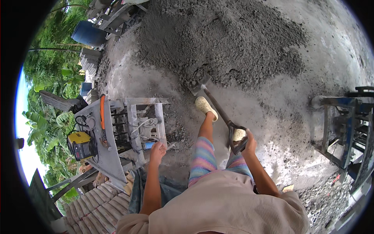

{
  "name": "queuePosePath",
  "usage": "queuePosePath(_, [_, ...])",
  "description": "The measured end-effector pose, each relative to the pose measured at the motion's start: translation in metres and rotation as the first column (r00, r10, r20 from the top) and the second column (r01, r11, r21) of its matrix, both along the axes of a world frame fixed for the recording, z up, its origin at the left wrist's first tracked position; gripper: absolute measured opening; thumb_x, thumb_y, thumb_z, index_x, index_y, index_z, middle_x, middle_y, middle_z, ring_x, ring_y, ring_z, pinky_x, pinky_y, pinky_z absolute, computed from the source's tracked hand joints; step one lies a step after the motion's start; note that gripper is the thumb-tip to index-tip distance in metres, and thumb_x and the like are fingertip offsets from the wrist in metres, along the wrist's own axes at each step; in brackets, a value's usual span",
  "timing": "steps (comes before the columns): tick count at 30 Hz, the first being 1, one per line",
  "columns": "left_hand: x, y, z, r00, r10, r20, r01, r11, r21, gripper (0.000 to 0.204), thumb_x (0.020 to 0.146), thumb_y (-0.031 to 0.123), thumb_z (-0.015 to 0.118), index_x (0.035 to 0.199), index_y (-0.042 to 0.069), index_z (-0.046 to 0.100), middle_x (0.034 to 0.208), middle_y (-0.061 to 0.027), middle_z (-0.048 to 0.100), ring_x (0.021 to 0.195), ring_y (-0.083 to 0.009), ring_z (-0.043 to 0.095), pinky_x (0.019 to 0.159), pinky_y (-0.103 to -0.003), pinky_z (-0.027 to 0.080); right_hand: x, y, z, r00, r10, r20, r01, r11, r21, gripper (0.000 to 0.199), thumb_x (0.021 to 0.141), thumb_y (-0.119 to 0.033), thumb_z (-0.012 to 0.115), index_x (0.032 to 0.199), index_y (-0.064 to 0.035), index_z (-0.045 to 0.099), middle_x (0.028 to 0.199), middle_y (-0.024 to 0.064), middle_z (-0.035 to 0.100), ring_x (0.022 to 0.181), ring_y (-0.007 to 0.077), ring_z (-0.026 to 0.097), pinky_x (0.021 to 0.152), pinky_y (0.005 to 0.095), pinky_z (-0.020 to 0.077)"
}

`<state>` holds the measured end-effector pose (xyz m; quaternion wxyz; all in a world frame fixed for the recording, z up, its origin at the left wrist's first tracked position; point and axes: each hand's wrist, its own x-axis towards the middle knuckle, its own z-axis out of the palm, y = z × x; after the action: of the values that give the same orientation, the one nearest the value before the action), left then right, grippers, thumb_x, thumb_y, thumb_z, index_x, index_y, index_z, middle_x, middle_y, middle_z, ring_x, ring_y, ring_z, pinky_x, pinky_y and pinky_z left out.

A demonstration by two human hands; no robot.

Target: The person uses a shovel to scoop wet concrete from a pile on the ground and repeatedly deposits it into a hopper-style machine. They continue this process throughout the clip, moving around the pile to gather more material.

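Note:
A shovel [218,106] with a brown shaft slants across in front of me. Its dark D-shaped grip is held in my right hand [250,143]. The metal blade rests at the near edge of a large heap of grey sand-like mix [218,39], with some of it at the blade. My left hand [157,152] is held out to the left, fingers curled in, with nothing visible in it. It appears in front of a dusty metal frame [160,121]. One foot in a pale yellow clog [205,107] stands just behind the blade; the other clog shows through the grip.
On the left, a grey metal bench [113,150] carries a yellow and black machine [81,145] and an orange-handled tool [102,111]. Stacked bags [95,208] lie at lower left. A blue metal frame [348,128] stands right, near gravel [323,202]. Blue barrel [89,32] far left.

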<state>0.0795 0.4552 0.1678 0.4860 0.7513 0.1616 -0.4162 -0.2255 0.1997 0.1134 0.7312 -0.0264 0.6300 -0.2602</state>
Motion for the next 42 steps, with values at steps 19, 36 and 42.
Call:
queuePosePath(19, [0.010, -0.130, -0.124, 0.911, -0.412, 0.026, 0.411, 0.911, 0.019, 0.020, 0.077, 0.024, 0.049, 0.091, 0.010, 0.046, 0.079, -0.0018, 0.053, 0.063, -0.0100, 0.052, 0.054, -0.021, 0.041, 0.002, -0.094, -0.107, 0.975, -0.146, -0.167, 0.119, 0.980, -0.158, 0.022, 0.061, -0.021, 0.059, 0.060, -0.0090, 0.041, 0.046, 0.0058, 0.041, 0.036, 0.0177, 0.040, 0.035, 0.0275, 0.0356])
queuePosePath(36, [0.085, -0.344, -0.347, 0.691, -0.108, -0.715, 0.192, 0.981, 0.036, 0.051, 0.063, 0.044, 0.061, 0.096, 0.010, 0.042, 0.080, -0.0058, 0.046, 0.075, -0.0229, 0.048, 0.072, -0.042, 0.039, 0.078, -0.072, -0.048, 0.644, -0.202, -0.738, 0.202, 0.975, -0.090, 0.033, 0.074, -0.037, 0.046, 0.062, -0.0065, 0.042, 0.049, 0.0006, 0.036, 0.038, 0.0094, 0.033, 0.035, 0.0217, 0.0271])
queuePosePath(42, [0.099, -0.364, -0.453, 0.655, 0.256, -0.711, -0.131, 0.965, 0.226, 0.039, 0.064, 0.034, 0.064, 0.088, 0.010, 0.044, 0.070, -0.0066, 0.048, 0.062, -0.0198, 0.049, 0.059, -0.037, 0.042, 0.067, -0.083, -0.092, 0.393, -0.282, -0.875, 0.337, 0.930, -0.149, 0.037, 0.072, -0.040, 0.045, 0.055, -0.0082, 0.040, 0.041, 0.0004, 0.033, 0.032, 0.0119, 0.032, 0.032, 0.0237, 0.0267])
